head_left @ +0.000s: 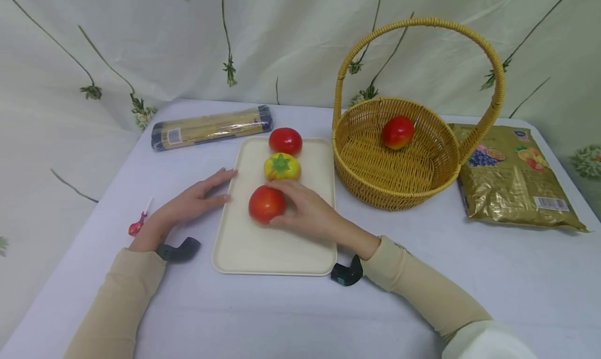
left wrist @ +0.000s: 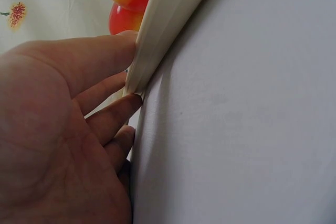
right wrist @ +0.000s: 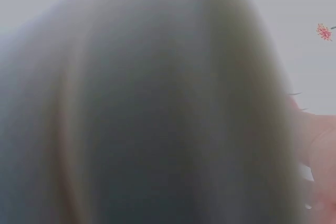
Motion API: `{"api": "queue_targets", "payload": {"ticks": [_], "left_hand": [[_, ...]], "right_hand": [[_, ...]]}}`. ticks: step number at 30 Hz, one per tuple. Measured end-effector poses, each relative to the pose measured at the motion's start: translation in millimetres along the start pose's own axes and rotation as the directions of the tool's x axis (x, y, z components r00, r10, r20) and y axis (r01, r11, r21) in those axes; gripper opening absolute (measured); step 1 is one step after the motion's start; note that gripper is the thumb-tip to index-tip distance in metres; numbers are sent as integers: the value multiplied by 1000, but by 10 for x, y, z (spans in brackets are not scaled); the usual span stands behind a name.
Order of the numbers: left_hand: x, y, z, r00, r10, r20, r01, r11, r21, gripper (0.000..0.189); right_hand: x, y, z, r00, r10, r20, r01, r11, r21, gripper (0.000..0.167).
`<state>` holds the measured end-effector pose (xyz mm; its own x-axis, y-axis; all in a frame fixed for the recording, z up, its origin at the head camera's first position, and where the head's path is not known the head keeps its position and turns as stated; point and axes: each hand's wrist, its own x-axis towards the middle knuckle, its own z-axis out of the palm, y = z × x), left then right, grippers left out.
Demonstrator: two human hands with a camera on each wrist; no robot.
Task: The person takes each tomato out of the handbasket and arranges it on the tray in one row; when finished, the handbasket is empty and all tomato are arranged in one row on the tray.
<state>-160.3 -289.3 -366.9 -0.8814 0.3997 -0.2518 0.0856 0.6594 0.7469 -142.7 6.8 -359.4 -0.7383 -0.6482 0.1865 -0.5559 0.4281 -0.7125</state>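
My right hand [head_left: 307,207] curves round a red tomato [head_left: 266,204] on the cream tray [head_left: 277,257], its thumb at the near side and fingers over the far side. Just beyond the tomato lie a yellow fruit with a green star-shaped top [head_left: 282,166] and a red fruit [head_left: 285,141]. My left hand [head_left: 190,200] touches the tray's left edge with fingers extended. Close up in the left wrist view, thumb and fingertips meet the tray rim [left wrist: 149,40]. A large blur fills most of the right wrist view, with part of the right hand [right wrist: 320,156] at its edge.
A wicker basket [head_left: 394,189] with a tall handle stands right of the tray and holds a red-yellow fruit [head_left: 397,132]. Right of it lies a gold foil bag [head_left: 516,187]. A long gold package [head_left: 211,128] is at the back left; a lollipop [head_left: 137,225] lies by my left wrist.
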Motion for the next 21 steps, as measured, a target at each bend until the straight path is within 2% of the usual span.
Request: {"api": "queue_targets", "payload": {"ticks": [6, 21], "left_hand": [[8, 2, -2, 1000, 11, -3, -11, 1000, -3, 64], [-8, 12, -7, 1000, 2, -3, -2, 1000, -13, 64]], "right_hand": [[-6, 25, 12, 1000, -5, -23, 5, 1000, 14, 66], [-22, 26, 25, 1000, 8, -16, -7, 999, 53, 64]]}}
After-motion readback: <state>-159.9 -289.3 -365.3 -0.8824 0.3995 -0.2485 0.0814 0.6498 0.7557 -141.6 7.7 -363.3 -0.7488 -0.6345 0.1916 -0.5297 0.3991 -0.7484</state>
